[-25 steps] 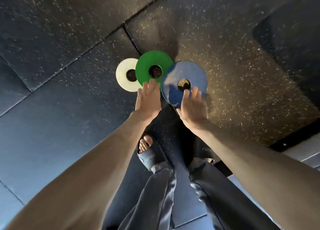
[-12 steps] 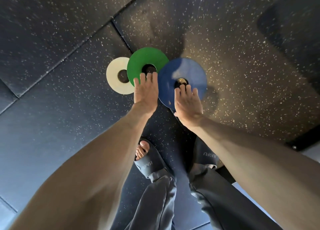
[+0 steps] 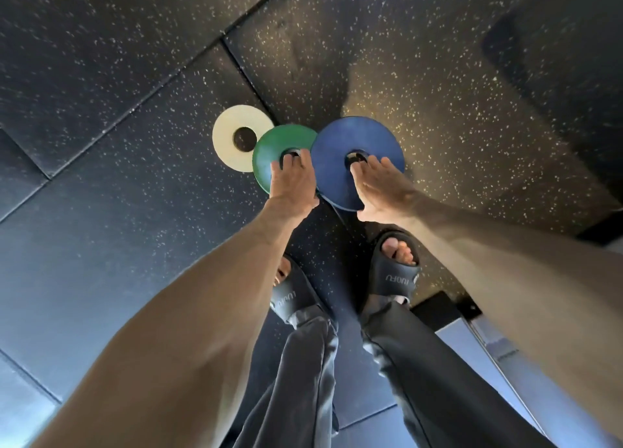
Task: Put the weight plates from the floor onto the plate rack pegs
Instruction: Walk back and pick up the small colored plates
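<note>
1. Gripping the green weight plate with the left hand, fingers curled into its centre hole; edge lapping over the white weight plate on the rubber floor.
2. Gripping the blue weight plate with the right hand, same hooked hold, down at floor level.
3. Could slip off fingertips on the lift: thin hold, likely heavy discs.
4. Could drop onto the open-toed slides just beside.
5. No rack pegs in view.

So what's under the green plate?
Part of the white plate lies under the green plate; speckled floor shows around it. What's beneath its near side is hidden by the left hand.
</note>
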The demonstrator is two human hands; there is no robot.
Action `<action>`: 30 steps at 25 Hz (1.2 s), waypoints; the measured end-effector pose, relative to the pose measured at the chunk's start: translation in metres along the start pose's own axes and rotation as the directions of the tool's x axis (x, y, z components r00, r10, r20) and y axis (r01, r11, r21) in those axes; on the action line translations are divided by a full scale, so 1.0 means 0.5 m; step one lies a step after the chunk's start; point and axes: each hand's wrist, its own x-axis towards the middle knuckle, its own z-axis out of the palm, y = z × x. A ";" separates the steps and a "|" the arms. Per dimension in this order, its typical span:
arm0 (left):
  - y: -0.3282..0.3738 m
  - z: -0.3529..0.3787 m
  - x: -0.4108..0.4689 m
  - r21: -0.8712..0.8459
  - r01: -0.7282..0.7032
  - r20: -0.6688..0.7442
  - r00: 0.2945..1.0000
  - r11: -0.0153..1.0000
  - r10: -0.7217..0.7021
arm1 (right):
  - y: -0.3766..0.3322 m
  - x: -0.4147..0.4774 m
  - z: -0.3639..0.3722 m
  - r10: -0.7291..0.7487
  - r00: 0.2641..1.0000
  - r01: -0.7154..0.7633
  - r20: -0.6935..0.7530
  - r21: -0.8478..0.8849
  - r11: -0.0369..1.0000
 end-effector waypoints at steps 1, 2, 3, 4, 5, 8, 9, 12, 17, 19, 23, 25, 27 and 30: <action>-0.003 -0.015 -0.019 -0.036 -0.016 0.057 0.998 0.999 0.018 | -0.001 -0.012 -0.027 0.003 1.000 -0.004 0.025 0.035 0.999; -0.007 -0.032 -0.040 -0.042 -0.035 0.108 0.993 0.999 0.039 | -0.003 -0.022 -0.054 0.018 0.999 -0.021 0.042 0.073 0.997; -0.013 -0.051 -0.065 -0.012 -0.057 0.143 0.988 0.998 0.058 | -0.008 -0.035 -0.085 0.035 0.997 -0.042 0.066 0.110 0.993; -0.018 -0.070 -0.096 0.020 -0.081 0.167 0.983 0.997 0.076 | -0.016 -0.054 -0.112 0.055 0.992 -0.070 0.113 0.136 0.988; -0.021 -0.088 -0.123 0.035 -0.105 0.193 0.976 0.994 0.097 | -0.021 -0.074 -0.137 0.067 0.985 -0.091 0.156 0.153 0.984; -0.033 -0.150 -0.244 -0.007 -0.115 0.284 0.952 0.993 0.112 | -0.043 -0.178 -0.212 0.105 0.965 -0.156 0.240 0.205 0.966; -0.042 -0.187 -0.304 -0.044 -0.092 0.292 0.951 0.995 0.101 | -0.055 -0.233 -0.250 0.116 0.965 -0.166 0.235 0.204 0.965; -0.077 -0.327 -0.459 -0.111 -0.007 0.259 0.965 0.994 0.035 | -0.091 -0.382 -0.390 0.098 0.969 -0.130 0.225 0.128 0.983; -0.156 -0.576 -0.716 -0.119 0.075 0.075 0.995 0.990 -0.067 | -0.161 -0.612 -0.676 0.101 0.980 -0.115 0.169 0.074 0.991; -0.183 -0.654 -0.829 -0.144 0.102 -0.002 0.995 0.984 -0.104 | -0.203 -0.694 -0.781 0.099 0.987 -0.104 0.123 0.034 0.994; -0.226 -0.751 -1.022 -0.254 0.180 -0.062 0.977 0.950 -0.202 | -0.297 -0.812 -0.956 0.079 0.994 -0.079 0.076 -0.010 0.997; -0.241 -0.752 -1.106 -0.352 0.217 -0.058 0.966 0.910 -0.253 | -0.347 -0.853 -1.014 0.057 0.994 -0.056 0.095 -0.018 0.998; -0.257 -0.730 -1.174 -0.454 0.276 -0.048 0.942 0.847 -0.333 | -0.396 -0.869 -1.058 0.027 0.993 -0.022 0.119 -0.050 0.999; -0.263 -0.669 -1.273 -0.602 0.391 -0.002 0.871 0.696 -0.491 | -0.474 -0.878 -1.085 -0.052 0.985 0.081 0.163 -0.174 0.982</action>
